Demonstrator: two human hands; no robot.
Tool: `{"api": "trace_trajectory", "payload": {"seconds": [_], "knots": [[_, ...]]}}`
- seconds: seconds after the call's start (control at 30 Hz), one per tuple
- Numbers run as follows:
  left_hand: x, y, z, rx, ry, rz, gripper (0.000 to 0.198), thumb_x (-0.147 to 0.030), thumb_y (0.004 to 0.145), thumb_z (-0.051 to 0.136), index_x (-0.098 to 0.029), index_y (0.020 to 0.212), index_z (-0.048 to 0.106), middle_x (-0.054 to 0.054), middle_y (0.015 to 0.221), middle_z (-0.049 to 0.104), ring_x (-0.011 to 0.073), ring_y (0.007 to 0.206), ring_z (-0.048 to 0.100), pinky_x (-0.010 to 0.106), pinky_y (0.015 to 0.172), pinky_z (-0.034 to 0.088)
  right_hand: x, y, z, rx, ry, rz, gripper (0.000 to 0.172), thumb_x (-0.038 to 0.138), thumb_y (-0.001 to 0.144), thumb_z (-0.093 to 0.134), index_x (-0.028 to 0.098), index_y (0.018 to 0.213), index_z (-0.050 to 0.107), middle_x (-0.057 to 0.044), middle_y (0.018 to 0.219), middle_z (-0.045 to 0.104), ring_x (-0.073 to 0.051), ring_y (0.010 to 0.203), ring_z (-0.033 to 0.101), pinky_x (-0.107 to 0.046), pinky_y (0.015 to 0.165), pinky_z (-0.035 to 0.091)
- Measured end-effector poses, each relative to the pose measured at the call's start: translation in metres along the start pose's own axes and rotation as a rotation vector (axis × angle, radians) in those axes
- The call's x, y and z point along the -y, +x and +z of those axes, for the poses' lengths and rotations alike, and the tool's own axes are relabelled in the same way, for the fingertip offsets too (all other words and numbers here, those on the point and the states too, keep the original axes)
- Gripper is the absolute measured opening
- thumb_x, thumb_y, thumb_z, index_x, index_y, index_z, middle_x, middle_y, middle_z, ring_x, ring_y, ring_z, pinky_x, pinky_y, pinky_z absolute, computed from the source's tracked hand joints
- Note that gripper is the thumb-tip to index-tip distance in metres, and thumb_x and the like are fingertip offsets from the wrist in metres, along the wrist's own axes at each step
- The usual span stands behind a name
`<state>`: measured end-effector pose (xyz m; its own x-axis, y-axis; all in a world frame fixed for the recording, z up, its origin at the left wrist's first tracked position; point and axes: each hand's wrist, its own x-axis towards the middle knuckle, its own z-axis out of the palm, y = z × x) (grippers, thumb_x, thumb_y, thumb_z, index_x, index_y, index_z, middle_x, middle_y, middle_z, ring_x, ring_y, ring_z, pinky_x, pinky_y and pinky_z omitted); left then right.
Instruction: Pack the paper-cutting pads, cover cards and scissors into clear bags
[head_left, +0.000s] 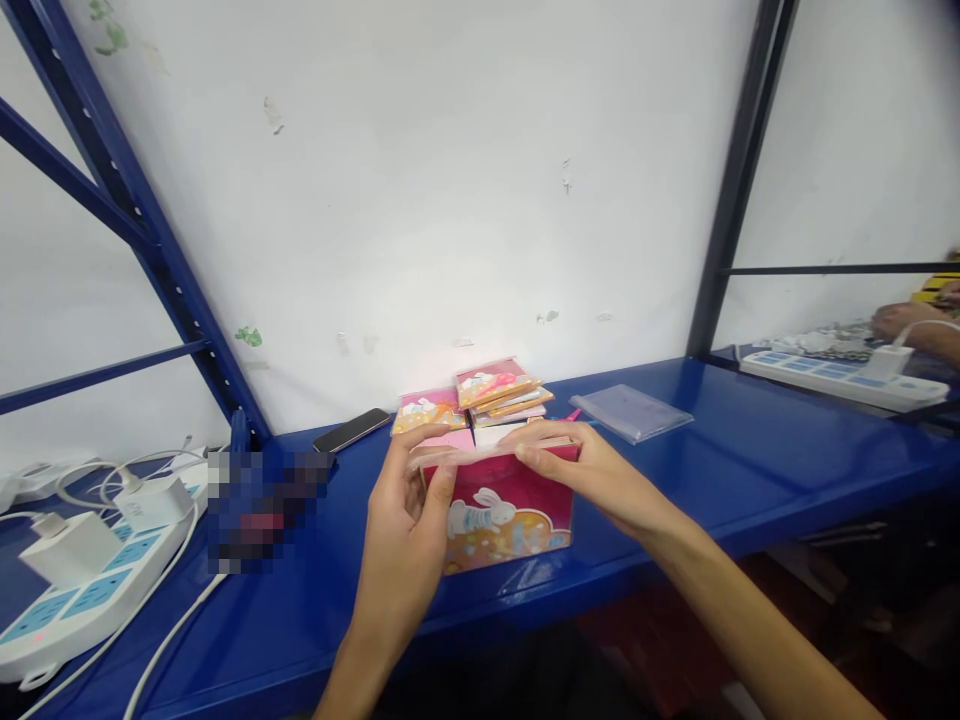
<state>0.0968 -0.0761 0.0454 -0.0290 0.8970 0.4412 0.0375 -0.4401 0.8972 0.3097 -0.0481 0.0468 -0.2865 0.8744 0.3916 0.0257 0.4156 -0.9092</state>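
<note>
Between my hands, upright at the front of the blue table, is a rabbit-printed card in a clear plastic sleeve [510,515], dark pink above and orange below. My left hand [412,490] pinches its upper left corner, thumb on the near face. At the upper right, my right hand [559,460] has its thumb on the top edge and its fingers behind. The sleeve's clear top edge is bunched between the two hands. Just behind them lies a stack of similar rabbit-printed cards [499,385], with another such card [427,412] to its left.
A clear plastic sleeve [632,412] lies on the blue table [750,450] at right. Left are a black phone [351,430], a blurred-out item [262,515] and a power strip [82,600] with cables. Beyond the right post is another power strip [840,378], near another person's hand [896,322].
</note>
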Motion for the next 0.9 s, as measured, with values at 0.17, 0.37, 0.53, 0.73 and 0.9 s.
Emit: {"api": "trace_trajectory", "payload": {"seconds": [0.17, 0.37, 0.53, 0.73, 0.9], "knots": [[0.000, 0.000, 0.002, -0.052, -0.021, -0.076, 0.040, -0.046, 0.092, 0.066, -0.023, 0.124, 0.059, 0.007, 0.113, 0.073, 0.0259, 0.103, 0.072, 0.033, 0.083, 0.056, 0.004, -0.002, -0.003, -0.001, 0.047, 0.061, 0.026, 0.050, 0.086, 0.079, 0.031, 0.103, 0.080, -0.004, 0.117, 0.076, -0.026, 0.107, 0.069, -0.043, 0.097, 0.052], [0.000, -0.003, 0.006, -0.082, 0.024, -0.065, 0.025, -0.045, 0.098, 0.059, -0.024, 0.110, 0.065, 0.002, 0.107, 0.071, 0.0219, 0.101, 0.067, 0.029, 0.083, 0.051, 0.007, -0.005, 0.007, -0.092, 0.149, 0.103, 0.027, 0.050, 0.085, 0.079, 0.030, 0.103, 0.080, -0.003, 0.113, 0.076, -0.023, 0.104, 0.068, -0.037, 0.092, 0.051], [0.004, -0.004, 0.006, -0.061, 0.038, -0.027, 0.018, -0.037, 0.100, 0.054, -0.025, 0.109, 0.065, 0.001, 0.111, 0.068, 0.0198, 0.100, 0.064, 0.028, 0.084, 0.048, 0.012, -0.004, 0.011, -0.130, 0.170, 0.126, 0.027, 0.045, 0.080, 0.084, 0.028, 0.100, 0.077, -0.002, 0.103, 0.076, -0.021, 0.091, 0.070, -0.033, 0.079, 0.052], [0.006, -0.001, 0.001, -0.045, -0.026, -0.009, 0.027, -0.044, 0.100, 0.054, -0.023, 0.112, 0.064, 0.005, 0.115, 0.071, 0.0235, 0.104, 0.067, 0.031, 0.085, 0.051, 0.017, -0.005, -0.002, -0.140, -0.079, 0.011, 0.027, 0.049, 0.083, 0.081, 0.028, 0.100, 0.079, -0.003, 0.104, 0.078, -0.023, 0.101, 0.070, -0.035, 0.086, 0.055], [-0.001, 0.002, -0.009, 0.103, 0.027, 0.016, 0.043, -0.041, 0.089, 0.071, -0.024, 0.128, 0.060, 0.008, 0.130, 0.069, 0.0274, 0.112, 0.069, 0.035, 0.091, 0.056, 0.015, -0.005, -0.021, -0.118, -0.238, -0.020, 0.032, 0.052, 0.083, 0.079, 0.028, 0.104, 0.081, -0.006, 0.111, 0.079, -0.027, 0.100, 0.072, -0.041, 0.083, 0.058]]}}
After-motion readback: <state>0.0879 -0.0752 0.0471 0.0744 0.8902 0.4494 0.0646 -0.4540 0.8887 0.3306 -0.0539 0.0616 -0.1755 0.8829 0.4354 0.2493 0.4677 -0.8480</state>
